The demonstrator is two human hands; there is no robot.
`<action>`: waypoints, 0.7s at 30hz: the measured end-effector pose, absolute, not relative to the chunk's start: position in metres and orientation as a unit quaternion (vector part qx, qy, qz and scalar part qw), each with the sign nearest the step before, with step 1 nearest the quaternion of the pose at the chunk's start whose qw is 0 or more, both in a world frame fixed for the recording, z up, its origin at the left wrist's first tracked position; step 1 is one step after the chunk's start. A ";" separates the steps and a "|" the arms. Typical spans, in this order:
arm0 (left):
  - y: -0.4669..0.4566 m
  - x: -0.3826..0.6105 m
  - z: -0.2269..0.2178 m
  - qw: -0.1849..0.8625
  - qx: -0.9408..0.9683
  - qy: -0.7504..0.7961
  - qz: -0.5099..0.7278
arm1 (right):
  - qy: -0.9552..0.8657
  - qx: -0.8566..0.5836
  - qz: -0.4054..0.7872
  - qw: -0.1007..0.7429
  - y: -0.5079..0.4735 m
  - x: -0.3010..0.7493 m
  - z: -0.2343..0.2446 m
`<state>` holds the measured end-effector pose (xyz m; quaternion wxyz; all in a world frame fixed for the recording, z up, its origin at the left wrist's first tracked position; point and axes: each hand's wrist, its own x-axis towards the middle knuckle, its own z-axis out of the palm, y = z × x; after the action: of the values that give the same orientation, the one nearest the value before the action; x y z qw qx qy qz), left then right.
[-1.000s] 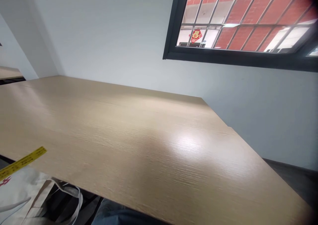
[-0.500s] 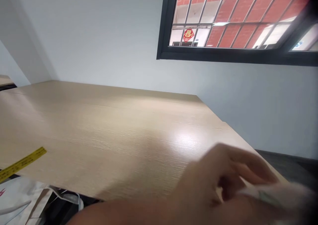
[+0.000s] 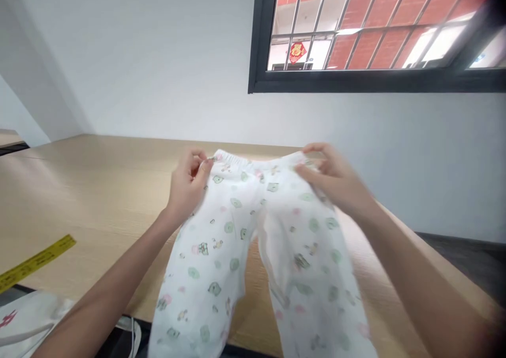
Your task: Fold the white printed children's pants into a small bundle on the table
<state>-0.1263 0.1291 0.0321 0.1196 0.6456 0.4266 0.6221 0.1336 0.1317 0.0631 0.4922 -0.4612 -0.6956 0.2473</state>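
White trousers point(image 3: 233, 226) printed with small green and pink figures hang spread out in front of me, with the elastic waistband uppermost. My left hand point(image 3: 190, 181) pinches the left end of the waistband between thumb and fingers. At the right end, my right hand point(image 3: 330, 176) grips the band the same way, slightly blurred. Both legs drop toward me, past the table's front edge and out of the bottom of the view. A loose fold of cloth shows along the inside of the right leg.
Behind the trousers lies a light wooden table point(image 3: 98, 189). Yellow printed tape point(image 3: 37, 260) runs across its front left edge. A white bag point(image 3: 31, 316) with red marks sits below that edge. A pale wall point(image 3: 166, 57) and a dark-framed barred window point(image 3: 253, 41) stand beyond.
Earlier, one blurred hand reached to the lower right with pale cloth by its fingers. Now both hands are at the middle, holding the trousers up and spread by the waistband.
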 end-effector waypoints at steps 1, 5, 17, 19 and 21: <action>0.145 -0.133 0.015 0.123 0.651 0.470 0.583 | -0.695 -0.453 0.290 0.478 0.151 0.127 0.050; 0.198 -0.145 -0.041 0.159 0.687 0.556 0.441 | -0.728 -0.429 0.327 0.422 0.210 0.116 -0.013; 0.275 -0.124 -0.084 0.115 0.712 0.636 0.274 | -0.721 -0.575 0.216 0.323 0.281 0.119 -0.070; 0.278 -0.121 -0.083 0.104 0.717 0.641 0.255 | -0.744 -0.565 0.197 0.299 0.289 0.120 -0.070; 0.280 -0.119 -0.082 0.091 0.721 0.643 0.242 | -0.767 -0.558 0.171 0.269 0.293 0.120 -0.070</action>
<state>-0.1189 0.2797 -0.0822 0.0905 0.7209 0.6431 0.2418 0.1198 0.2933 -0.0705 0.2687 -0.5576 -0.7667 0.1706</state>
